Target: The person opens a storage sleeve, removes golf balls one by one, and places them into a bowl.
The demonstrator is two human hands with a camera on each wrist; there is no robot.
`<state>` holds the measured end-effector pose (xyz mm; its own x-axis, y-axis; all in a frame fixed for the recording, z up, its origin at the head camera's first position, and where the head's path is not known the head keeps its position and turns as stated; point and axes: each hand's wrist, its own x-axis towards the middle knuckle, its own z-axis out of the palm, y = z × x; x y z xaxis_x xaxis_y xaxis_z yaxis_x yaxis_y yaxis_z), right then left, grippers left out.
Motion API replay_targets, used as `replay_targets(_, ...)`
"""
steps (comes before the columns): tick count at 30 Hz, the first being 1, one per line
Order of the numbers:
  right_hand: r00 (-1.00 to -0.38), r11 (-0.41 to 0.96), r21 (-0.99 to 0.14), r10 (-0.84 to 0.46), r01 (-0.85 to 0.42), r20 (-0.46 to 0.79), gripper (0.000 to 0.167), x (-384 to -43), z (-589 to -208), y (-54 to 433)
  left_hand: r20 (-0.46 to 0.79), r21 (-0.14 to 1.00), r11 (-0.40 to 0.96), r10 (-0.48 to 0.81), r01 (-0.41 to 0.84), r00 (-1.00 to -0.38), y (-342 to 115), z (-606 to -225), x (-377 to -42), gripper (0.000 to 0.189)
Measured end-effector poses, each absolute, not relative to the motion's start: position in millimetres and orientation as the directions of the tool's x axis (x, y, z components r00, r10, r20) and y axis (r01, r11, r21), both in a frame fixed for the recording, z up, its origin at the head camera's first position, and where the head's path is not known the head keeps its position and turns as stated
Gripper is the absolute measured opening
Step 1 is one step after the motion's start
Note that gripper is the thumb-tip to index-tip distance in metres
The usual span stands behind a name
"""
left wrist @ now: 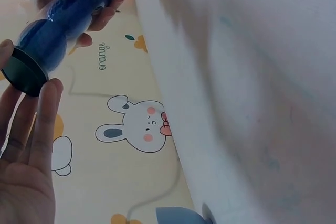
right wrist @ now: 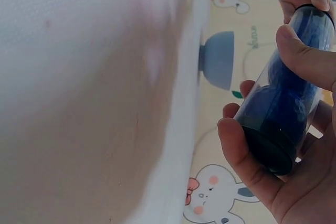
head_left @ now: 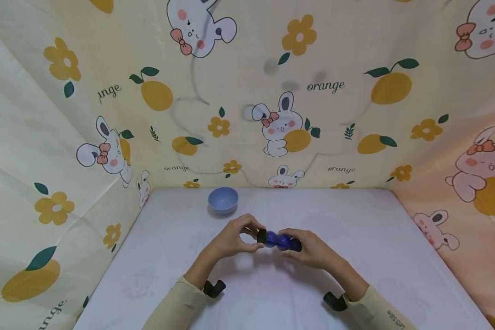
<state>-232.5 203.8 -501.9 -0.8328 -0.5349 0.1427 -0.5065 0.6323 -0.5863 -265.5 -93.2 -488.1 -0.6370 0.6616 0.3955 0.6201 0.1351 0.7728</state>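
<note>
A clear cylindrical tube with black end caps and a blue hourglass shape inside (head_left: 277, 240) lies roughly sideways between both hands, raised above the white tabletop (head_left: 169, 238). The left hand (head_left: 233, 237) pinches the cap at one end, its grip closed with the thumb on one side and fingertips on the other. The right hand (head_left: 312, 249) has its grip curled round the opposite end, the thumb lying along the clear wall. Near the back edge, a small round light-blue bowl (head_left: 223, 201) stands upright, apart from both hands. Beyond it hangs a cream cloth backdrop (head_left: 247, 59) printed with rabbits, oranges and flowers.
</note>
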Motion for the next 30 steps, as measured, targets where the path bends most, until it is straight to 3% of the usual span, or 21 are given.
replay_targets(7, -0.856, 0.640, -0.608, -0.497, -0.471, 0.140, 0.053, -233.3, -504.8, 213.5, 0.280, 0.878, 0.135, 0.632, 0.459, -0.723, -102.9, -484.9, -267.7, 0.040)
replay_targets(12, -0.861, 0.632, -0.623, -0.489, -0.461, 0.141, 0.052, -233.4, -508.1, 219.8, 0.206, 0.921, 0.132, 0.636, 0.368, -0.744, -109.7, -486.1, -268.9, 0.045)
replay_targets(22, -0.888, 0.629, -0.659, -0.440, -0.412, 0.135, 0.055, -230.8, -508.3, 227.2, 0.207, 0.883, 0.235, 0.581, 0.406, -0.787, -119.1, -499.6, -273.0, 0.049)
replay_targets(30, -0.906, 0.633, -0.677, -0.405, -0.375, 0.124, 0.056, -230.5, -507.6, 229.2, 0.145, 0.911, 0.243, 0.568, 0.333, -0.810, -128.3, -509.0, -276.7, 0.048)
